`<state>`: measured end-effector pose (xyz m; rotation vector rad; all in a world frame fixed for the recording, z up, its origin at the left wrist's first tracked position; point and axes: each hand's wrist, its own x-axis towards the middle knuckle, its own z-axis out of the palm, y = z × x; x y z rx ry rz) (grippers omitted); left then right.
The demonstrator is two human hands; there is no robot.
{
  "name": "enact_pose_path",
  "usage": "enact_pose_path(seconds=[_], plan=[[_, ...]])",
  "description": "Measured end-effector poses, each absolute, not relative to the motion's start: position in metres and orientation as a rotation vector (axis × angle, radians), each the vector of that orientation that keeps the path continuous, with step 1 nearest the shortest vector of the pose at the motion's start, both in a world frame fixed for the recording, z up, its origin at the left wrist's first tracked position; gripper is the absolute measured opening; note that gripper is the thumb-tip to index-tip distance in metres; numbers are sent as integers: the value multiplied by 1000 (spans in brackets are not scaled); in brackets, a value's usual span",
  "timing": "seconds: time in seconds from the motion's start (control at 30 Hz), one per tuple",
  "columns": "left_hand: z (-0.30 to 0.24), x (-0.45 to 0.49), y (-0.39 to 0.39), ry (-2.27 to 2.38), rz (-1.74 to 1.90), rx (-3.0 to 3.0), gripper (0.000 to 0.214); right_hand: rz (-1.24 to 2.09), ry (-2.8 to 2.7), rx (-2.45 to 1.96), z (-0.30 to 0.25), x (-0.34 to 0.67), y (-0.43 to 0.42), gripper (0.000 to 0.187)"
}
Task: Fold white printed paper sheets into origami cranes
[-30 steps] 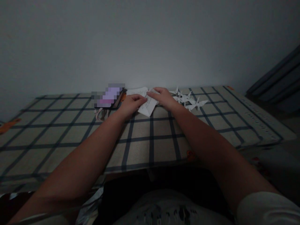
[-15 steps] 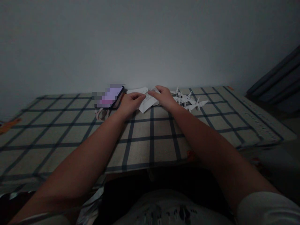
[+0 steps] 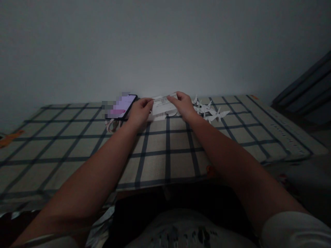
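A small sheet of white paper (image 3: 163, 106) with faint print is held up between my two hands, its face tilted toward me. My left hand (image 3: 140, 109) pinches its left edge between thumb and fingers. On the other side, my right hand (image 3: 183, 105) grips the upper right edge, thumb in front and fingers behind. More paper lies beneath and behind the sheet, partly covered by it. Several folded white paper cranes (image 3: 210, 112) sit just right of my right hand.
Left of my left hand, a phone (image 3: 123, 106) with a lit screen rests at a slant, with a pale cord or strap (image 3: 111, 125) below it. A checked cloth (image 3: 178, 162) covers the table, which meets a plain wall (image 3: 165, 48) at the back.
The paper has turned from a slanted, corner-down position to lie squarer between my hands, its printed face showing more. My hands have moved slightly apart.
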<state>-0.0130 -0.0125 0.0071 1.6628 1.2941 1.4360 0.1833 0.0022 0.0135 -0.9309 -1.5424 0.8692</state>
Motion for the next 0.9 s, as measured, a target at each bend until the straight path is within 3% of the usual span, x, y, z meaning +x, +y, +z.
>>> enact_pose_path(seconds=[0.4, 0.63, 0.9], plan=[[5, -20, -7, 1286, 1811, 1722, 31, 838, -1796, -921, 10, 184, 0, 12], [2, -18, -9, 1296, 1743, 1882, 25, 815, -1855, -895, 12, 182, -4, 21], [6, -10, -17, 1248, 1534, 1783, 42, 760, -1887, -914, 9, 183, -4, 22]])
